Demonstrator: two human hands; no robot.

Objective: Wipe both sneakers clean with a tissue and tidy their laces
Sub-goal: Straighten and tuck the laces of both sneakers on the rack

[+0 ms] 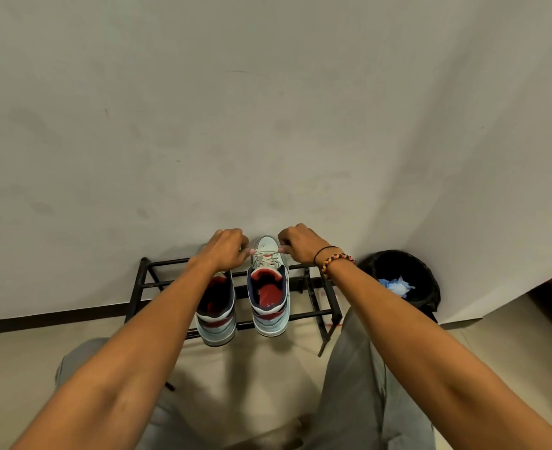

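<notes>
Black bin [427,271] stood in the corner at my right, with crumpled blue tissue [396,286] lying inside it. Beside it, against the wall, I saw the metal rack [144,280] carrying both sneakers side by side, toes to the wall: the left sneaker [216,315] partly under my forearm, the right sneaker [269,293] in full view. Both arms reached straight out over my knees. My left hand [224,251] and right hand [300,245] were curled knuckles-up, each pinching an end of the lace [265,253] drawn across the right sneaker near its toe.
</notes>
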